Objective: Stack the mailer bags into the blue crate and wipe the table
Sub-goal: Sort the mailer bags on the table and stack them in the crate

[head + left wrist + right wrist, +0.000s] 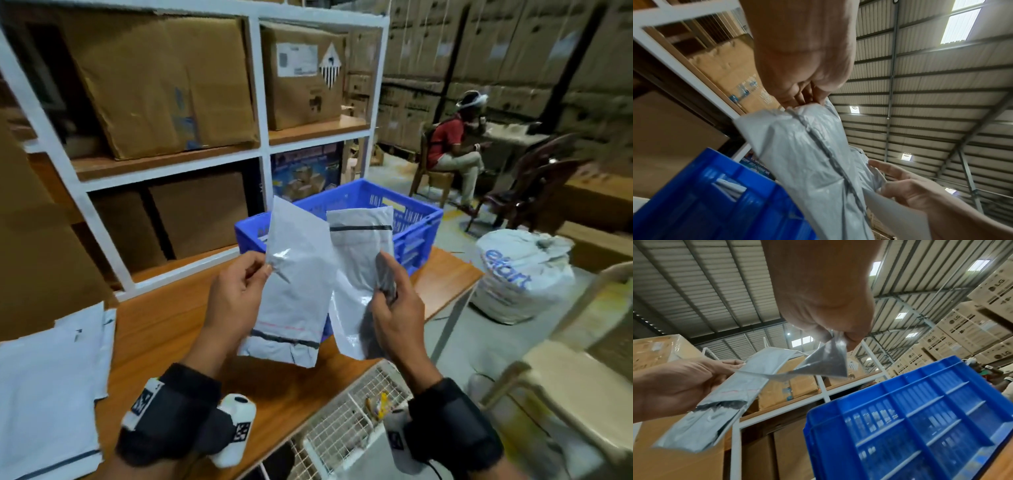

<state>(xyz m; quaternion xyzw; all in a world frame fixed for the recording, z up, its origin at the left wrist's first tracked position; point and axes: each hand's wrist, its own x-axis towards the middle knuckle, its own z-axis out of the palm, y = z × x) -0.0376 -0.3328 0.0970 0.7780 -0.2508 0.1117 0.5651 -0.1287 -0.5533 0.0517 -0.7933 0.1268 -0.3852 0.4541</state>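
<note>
Grey mailers (298,274) hide blue crate's (416,236) front.

right hand (830,318) pinching grey mailer (826,363), left hand (674,382) gripping another, blue crate (910,418) below

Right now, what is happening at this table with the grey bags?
A person holds two grey mailer bags up above the wooden table, one in each hand. The left hand pinches the left bag at its edge, and the right hand grips the right bag. The blue crate stands just behind them. More flat bags lie on the table's left end.
</note>
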